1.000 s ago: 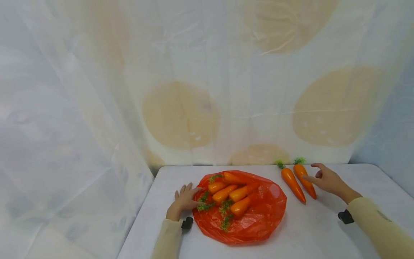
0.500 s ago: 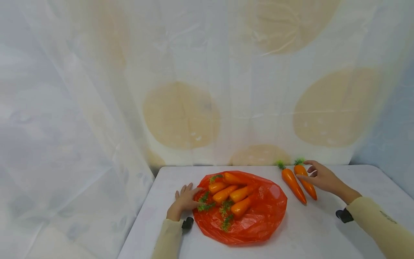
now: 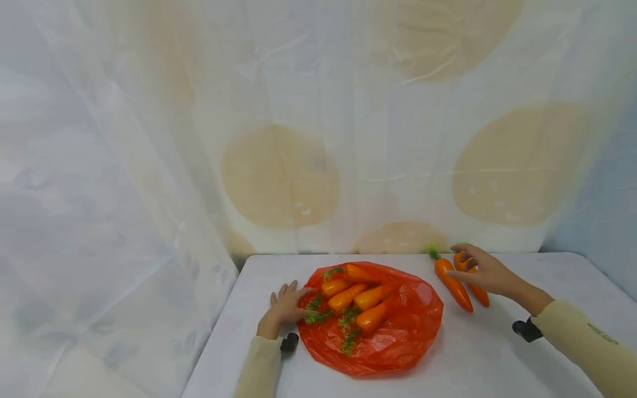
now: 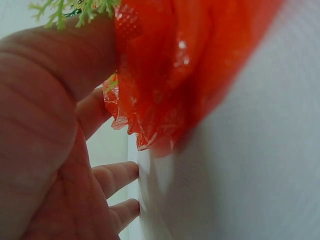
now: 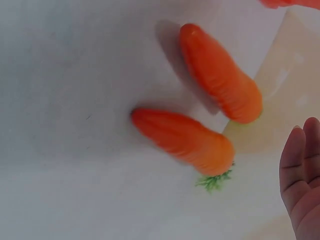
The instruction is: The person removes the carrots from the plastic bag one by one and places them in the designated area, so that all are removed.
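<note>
My left hand [image 3: 285,308] rests at the left edge of a red plastic bag [image 3: 398,354], fingers spread. In the left wrist view its thumb and one finger touch the bag's crumpled rim [image 4: 155,110], and two other fingers touch the tabletop. Several orange carrots [image 3: 369,298] with green tops lie on the bag. Two more carrots lie side by side to its right: a left one [image 3: 452,283] and a right one [image 3: 480,296], partly covered by my right hand [image 3: 490,274]. That hand hovers above them, fingers loosely bent and holding nothing; in the right wrist view both carrots [image 5: 182,140] appear apart from it.
The white table [image 3: 537,276] has its back edge against a pale curtain [image 3: 368,138] with tan round shapes. A black wrist camera [image 3: 527,330] sits on the right wrist, another [image 3: 290,342] on the left.
My right hand has moved left and slightly up, from beside the right carrot to over both loose carrots. The left hand and the bag stay where they were.
</note>
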`<state>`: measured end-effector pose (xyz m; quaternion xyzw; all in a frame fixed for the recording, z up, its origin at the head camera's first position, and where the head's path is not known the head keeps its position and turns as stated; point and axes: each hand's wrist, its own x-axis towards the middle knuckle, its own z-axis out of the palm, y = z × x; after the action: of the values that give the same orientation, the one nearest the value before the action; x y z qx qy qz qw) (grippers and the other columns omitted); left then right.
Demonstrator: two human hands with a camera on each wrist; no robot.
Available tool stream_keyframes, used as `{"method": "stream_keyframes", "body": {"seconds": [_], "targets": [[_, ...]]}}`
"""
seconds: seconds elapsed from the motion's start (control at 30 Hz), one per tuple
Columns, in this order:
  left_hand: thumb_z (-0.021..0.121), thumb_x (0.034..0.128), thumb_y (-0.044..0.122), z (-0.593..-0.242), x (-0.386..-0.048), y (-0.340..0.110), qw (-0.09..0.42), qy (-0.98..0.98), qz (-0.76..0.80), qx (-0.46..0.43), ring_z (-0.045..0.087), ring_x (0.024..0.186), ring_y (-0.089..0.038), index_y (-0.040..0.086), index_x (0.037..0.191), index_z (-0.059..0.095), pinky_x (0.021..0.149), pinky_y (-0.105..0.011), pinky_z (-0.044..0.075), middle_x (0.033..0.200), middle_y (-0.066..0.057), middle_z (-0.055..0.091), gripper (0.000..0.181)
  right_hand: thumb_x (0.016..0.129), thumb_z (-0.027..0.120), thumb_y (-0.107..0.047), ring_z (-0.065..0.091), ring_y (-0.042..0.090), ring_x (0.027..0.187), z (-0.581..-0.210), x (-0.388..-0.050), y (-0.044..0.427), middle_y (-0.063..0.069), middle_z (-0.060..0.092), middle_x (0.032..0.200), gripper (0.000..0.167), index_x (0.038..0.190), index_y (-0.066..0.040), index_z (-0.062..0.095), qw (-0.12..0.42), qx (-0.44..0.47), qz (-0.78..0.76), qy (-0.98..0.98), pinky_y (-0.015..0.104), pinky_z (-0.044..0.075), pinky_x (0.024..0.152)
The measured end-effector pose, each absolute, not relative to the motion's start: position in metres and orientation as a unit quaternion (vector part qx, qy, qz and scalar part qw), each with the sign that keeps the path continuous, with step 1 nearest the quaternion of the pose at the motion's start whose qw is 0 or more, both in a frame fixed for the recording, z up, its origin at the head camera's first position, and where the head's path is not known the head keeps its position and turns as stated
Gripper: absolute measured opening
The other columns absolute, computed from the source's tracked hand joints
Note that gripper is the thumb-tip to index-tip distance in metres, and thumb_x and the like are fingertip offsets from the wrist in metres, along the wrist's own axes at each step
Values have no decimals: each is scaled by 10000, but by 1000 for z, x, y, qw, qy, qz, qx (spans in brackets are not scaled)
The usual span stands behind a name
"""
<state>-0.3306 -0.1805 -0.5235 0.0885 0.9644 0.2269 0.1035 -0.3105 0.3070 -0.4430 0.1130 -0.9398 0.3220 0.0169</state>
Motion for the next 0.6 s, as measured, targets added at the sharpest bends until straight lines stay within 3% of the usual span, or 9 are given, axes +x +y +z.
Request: {"method": "stream_keyframes", "body": {"seconds": [0.3, 0.6], "targets": [[753, 834, 400, -525, -332, -181, 105, 963, 232, 86, 140, 1479, -465, 278, 1398, 551, 1138, -741, 37, 1616, -175, 259, 611, 852, 758, -426, 586, 316, 1019, -437, -308, 287, 211, 582, 1177, 731, 1408, -74, 441, 31, 139, 334, -932, 434, 589, 783], [754, 832, 399, -527, -332, -182, 101, 962, 237, 91, 145, 1473, -472, 263, 1397, 553, 1130, -751, 39, 1611, -188, 261, 615, 826, 797, -362, 599, 274, 985, -430, -303, 268, 156, 615, 1134, 712, 1378, -46, 476, 40, 186, 341, -921, 386, 566, 779]]}}
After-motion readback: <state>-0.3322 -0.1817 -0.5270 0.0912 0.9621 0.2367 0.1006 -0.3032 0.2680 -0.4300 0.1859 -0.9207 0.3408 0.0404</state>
